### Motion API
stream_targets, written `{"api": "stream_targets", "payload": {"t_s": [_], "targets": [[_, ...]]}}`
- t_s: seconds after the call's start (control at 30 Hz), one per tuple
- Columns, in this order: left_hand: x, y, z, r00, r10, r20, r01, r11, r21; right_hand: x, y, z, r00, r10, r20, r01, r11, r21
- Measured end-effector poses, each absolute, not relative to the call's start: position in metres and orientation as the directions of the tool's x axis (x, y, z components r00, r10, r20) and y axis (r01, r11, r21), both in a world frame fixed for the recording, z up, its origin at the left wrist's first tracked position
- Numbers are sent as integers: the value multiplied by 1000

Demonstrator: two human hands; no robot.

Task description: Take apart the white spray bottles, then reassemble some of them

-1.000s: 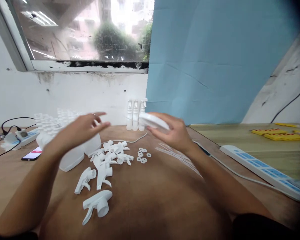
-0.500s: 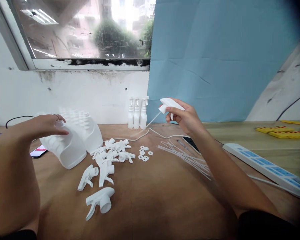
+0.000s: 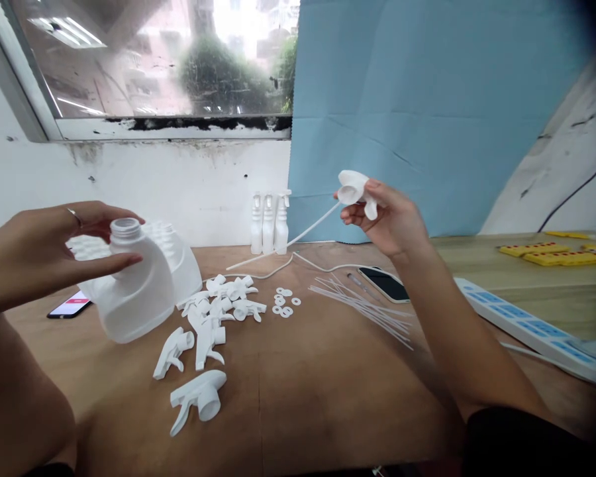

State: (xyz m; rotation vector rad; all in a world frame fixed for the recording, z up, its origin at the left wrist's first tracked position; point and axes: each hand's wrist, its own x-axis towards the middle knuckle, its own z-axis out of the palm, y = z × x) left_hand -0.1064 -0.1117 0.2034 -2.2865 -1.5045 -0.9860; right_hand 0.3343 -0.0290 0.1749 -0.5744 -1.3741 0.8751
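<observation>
My left hand (image 3: pixel 87 245) has its thumb and fingers around the neck of a white plastic bottle (image 3: pixel 142 291), whose open threaded mouth faces up. Raised on the right, my right hand (image 3: pixel 390 215) grips a white trigger spray head (image 3: pixel 355 189), its round collar facing me. A thin white dip tube (image 3: pixel 288 243) slants from that head down to the left. More spray heads (image 3: pixel 198 397) lie loose in the middle of the table, several in a heap. Small white ring washers (image 3: pixel 281 301) and a bundle of thin white tubes (image 3: pixel 367 308) lie to their right.
Further white bottles (image 3: pixel 183 265) stand behind the held one. Three bottles with spray heads (image 3: pixel 268 225) stand against the wall. A phone (image 3: pixel 385 283), a power strip (image 3: pixel 526 324) and yellow objects (image 3: pixel 556 255) are on the right. Another phone (image 3: pixel 69 305) lies at left.
My left hand has closed around a bottle's neck and brought it apart from the group. My right hand has moved rightward and up, turning the spray head so its collar shows.
</observation>
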Motion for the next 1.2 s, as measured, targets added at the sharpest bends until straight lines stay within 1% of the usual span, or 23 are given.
{"api": "stream_targets", "payload": {"t_s": [0.07,0.1,0.13,0.2,0.27,0.3,0.37,0.47,0.6,0.8,0.9,1.0,1.1,1.2], "targets": [[-85,-117,203,298,682,668,808,-553,204,339,-31,178,-8,800,599,-240,580,-778],[-74,-118,202,337,654,677,772,-604,199,340,-32,180,8,799,601,-261,582,-770],[-62,-119,202,382,605,699,731,-660,172,342,-32,181,26,798,602,-276,585,-763],[-42,-118,199,478,505,719,680,-730,60,345,-33,182,61,796,602,-286,592,-753],[-29,-114,195,550,446,706,663,-747,-45,347,-32,183,82,790,607,-272,604,-749],[-25,-111,193,571,438,695,662,-745,-75,348,-31,182,86,786,613,-262,611,-747],[-22,-107,188,596,432,677,662,-742,-109,348,-29,181,83,777,624,-243,623,-743],[-22,-102,184,608,418,675,655,-744,-129,345,-26,178,72,773,630,-216,629,-747],[-20,-103,182,612,455,646,660,-745,-100,337,-27,175,69,762,644,-177,644,-744],[-12,-105,178,628,492,603,655,-752,-68,328,-37,177,132,700,702,-161,714,-681],[-6,-106,175,629,479,613,647,-759,-71,322,-49,179,163,686,709,-133,727,-674],[2,-107,172,608,447,656,641,-764,-73,316,-63,182,197,653,731,-67,753,-654],[8,-108,170,533,451,716,646,-764,0,314,-78,187,222,612,759,-35,783,-621],[12,-106,166,477,496,726,648,-756,91,315,-89,191,262,530,807,-35,841,-540]]}}
